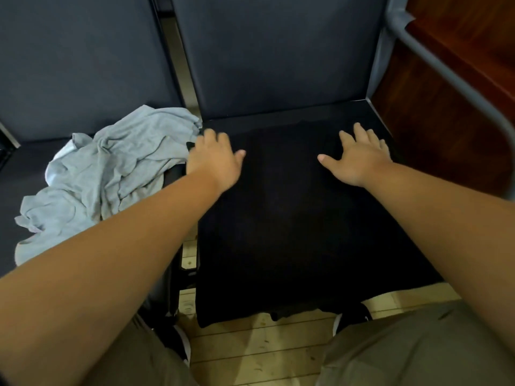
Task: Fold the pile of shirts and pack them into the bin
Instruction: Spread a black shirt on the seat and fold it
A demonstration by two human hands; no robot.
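A black cotton shirt (292, 218) lies spread over the right-hand dark padded chair seat (373, 112), its near hem hanging off the front edge towards the pale plank floor (264, 358). A crumpled light grey shirt (111, 168) waits on the neighbouring seat (16, 190) to the left. Both hands sit at the far end of the black shirt. The right hand (359, 160) is released, with fingers spread and the palm flat on the cloth. The left hand (214, 157) rests at the far-left edge with its thumb out, but its fingers bend away and blur, so I cannot tell whether it presses the fabric or pinches it. The step looks like smoothing and squaring the shirt before the first fold. To do that well, sweep both palms outward from the middle, drawing the cloth taut, and get the hanging hem level – otherwise the fold will go crooked. The left edge should also be kept apart from the grey shirt, which lies just beside it. Much is hard to read, because black cloth on a dark seat hides the collar, sleeves and wrinkles, and even the shirt's far edge is faint. No bin is in view – where the folded shirts will go cannot be judged from here.
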